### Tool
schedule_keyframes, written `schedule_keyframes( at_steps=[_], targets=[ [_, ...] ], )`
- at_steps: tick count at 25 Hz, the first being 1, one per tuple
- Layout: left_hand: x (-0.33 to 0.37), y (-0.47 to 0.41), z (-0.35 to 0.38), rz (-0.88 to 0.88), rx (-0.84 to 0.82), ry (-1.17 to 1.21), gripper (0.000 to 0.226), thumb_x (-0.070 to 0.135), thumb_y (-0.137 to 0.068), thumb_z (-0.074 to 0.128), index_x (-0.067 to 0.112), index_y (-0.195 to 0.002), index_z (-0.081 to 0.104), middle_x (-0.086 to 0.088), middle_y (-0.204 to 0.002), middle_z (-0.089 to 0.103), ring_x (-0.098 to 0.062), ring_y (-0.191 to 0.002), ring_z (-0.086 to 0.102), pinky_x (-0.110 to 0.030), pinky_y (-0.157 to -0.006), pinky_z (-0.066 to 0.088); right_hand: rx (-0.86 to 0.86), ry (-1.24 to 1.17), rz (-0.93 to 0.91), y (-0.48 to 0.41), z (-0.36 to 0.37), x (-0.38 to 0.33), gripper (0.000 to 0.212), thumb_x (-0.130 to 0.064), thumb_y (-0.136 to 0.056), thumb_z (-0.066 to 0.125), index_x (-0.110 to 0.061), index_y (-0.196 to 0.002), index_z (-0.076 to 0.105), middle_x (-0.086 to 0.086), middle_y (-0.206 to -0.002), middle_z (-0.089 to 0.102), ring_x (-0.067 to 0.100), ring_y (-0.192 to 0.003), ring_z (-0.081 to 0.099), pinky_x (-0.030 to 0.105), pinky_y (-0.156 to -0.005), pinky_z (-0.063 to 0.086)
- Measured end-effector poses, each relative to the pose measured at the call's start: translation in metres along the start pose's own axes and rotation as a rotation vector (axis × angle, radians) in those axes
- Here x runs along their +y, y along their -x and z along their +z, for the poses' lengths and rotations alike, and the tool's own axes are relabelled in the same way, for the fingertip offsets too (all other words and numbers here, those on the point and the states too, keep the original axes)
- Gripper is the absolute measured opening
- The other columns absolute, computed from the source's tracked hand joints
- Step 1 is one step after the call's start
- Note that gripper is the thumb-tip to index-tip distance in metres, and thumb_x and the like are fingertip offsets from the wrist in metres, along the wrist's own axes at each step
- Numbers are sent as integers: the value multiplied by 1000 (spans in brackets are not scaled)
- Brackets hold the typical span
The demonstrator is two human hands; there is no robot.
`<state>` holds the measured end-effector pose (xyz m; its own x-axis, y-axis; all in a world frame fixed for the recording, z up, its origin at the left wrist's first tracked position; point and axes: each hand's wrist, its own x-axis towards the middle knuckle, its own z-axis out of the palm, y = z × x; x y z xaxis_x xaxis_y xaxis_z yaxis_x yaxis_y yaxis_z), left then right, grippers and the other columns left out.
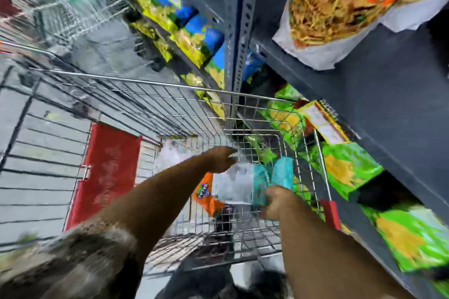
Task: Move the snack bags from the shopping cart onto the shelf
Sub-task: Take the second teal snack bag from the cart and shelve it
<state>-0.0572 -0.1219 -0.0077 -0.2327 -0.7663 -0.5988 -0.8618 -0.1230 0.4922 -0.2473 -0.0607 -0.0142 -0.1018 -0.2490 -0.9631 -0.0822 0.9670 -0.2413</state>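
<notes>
Reaching into wire shopping cart (184, 104), right hand (274, 204) fingers clamped on teal-and-white snack bag (243, 187), left hand (222, 158) touching its top edge, finger state indeterminate, grey shelf (388, 109) alongside.

Both hands reach into the wire shopping cart (155, 104): the right hand (275, 202) grips the teal end of a white and teal snack bag (239, 185), while the left hand (222, 158) has its fingers (232, 153) on the bag's upper white edge. Just below the left fingers an orange bag (206, 198) lies in the cart. Right of the right-hand fingers, green bags (349, 167) sit on the grey shelf (388, 94); the picture is blurred.
</notes>
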Motion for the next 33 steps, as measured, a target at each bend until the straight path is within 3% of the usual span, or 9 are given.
schedule_keyframes(
  at_steps=[2, 4, 8, 13, 16, 19, 23, 28, 33],
  targets=[
    [3, -26, 5, 50, -116, 72, 62, 41, -92, 25, -3, -129, 50, -24, -140, 50, -34, -127, 50, -35, -106, 40, 64, -20, 34, -22, 8, 9, 36, -30, -91, 53, -7, -119, 59, 17, -117, 62, 35, -106, 60, 47, -99, 46],
    [3, -38, 12, 47, -203, 87, 65, 42, -93, 20, -5, -125, 52, -26, -137, 51, -36, -126, 50, -36, -102, 42, 29, -167, 107, -31, 20, 10, 35, -34, -94, 48, -7, -113, 59, 14, -118, 63, 33, -113, 59, 42, -86, 53],
    [-18, -66, 27, 49, -271, 14, 39, 32, -101, 35, 1, -102, 59, -21, -103, 64, -28, -93, 58, -32, -81, 42, 78, -435, 119, -62, 36, 16, 41, -15, -98, 32, -4, -136, 38, 7, -135, 47, 6, -66, 61, 21, -41, 51],
    [-37, -61, 34, 29, -274, 10, 30, 20, -98, 41, -2, -93, 61, -19, -89, 64, -28, -82, 60, -34, -73, 46, 185, -369, 47, -63, 44, 17, 38, -6, -95, 37, 2, -132, 43, 20, -137, 49, 27, -114, 55, 21, -60, 59],
    [-50, -44, 26, 51, -211, -8, 16, 10, -89, 50, 3, -86, 64, -21, -93, 65, -29, -88, 61, -35, -75, 47, 430, -93, -96, -52, 44, -3, 29, -10, -91, 50, 0, -117, 58, 23, -124, 61, 35, -111, 59, 35, -88, 52],
    [-61, -12, 16, 77, -118, 100, 9, 6, -85, 60, -2, -88, 65, -23, -87, 65, -30, -82, 62, -44, -77, 52, 460, 127, -306, -21, 32, -23, 14, -8, -83, 61, -7, -96, 66, 17, -104, 68, 25, -97, 64, 33, -76, 48],
    [-31, 36, -4, 131, 14, 350, 12, 1, -85, 63, -1, -74, 63, -13, -67, 57, -15, -65, 48, -33, -63, 39, 449, 426, -695, 44, 0, -21, 15, -15, -77, 64, -10, -91, 68, 12, -95, 74, 30, -91, 67, 24, -60, 37],
    [54, 86, -44, 424, 122, 435, 18, 10, -88, 64, -5, -80, 68, -32, -82, 66, -11, -69, 56, -24, -60, 43, 413, 112, -1055, 141, -70, -8, 26, -8, -85, 55, -26, -67, 56, -10, -50, 58, 0, -45, 49, 22, -47, 37],
    [178, 123, -41, 651, 76, 545, 32, 35, -87, 61, 6, -76, 67, -4, -64, 64, -10, -65, 51, -30, -60, 41, 587, -209, -1370, 219, -167, 11, 21, -18, -91, 56, -10, -72, 59, -11, -55, 52, -6, -51, 41, 15, -47, 34]
  ],
)
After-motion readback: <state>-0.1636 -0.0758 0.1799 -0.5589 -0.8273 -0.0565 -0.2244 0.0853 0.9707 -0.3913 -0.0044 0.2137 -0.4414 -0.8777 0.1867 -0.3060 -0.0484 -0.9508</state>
